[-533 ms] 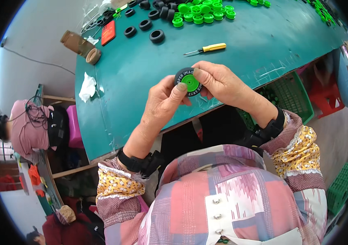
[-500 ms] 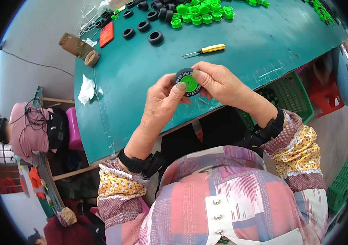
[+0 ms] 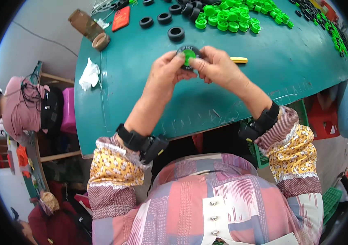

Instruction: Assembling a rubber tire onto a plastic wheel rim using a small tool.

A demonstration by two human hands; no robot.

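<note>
"Green tabletop (image 3: 125, 73): what's over it, nearest us?"

"Left hand (image 3: 165, 72) and right hand (image 3: 218, 67), pinching one black-and-green wheel (image 3: 188, 53) between them, thumbs on its face."

"Beyond?"

"Yellow handle (image 3: 239, 60) beside the right hand, then loose black tires (image 3: 176, 38), then heaped green hubs (image 3: 232, 16)."

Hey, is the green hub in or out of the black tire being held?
In: the black tire rings the green hub. Whether it's fully seated, I can't tell.
</note>
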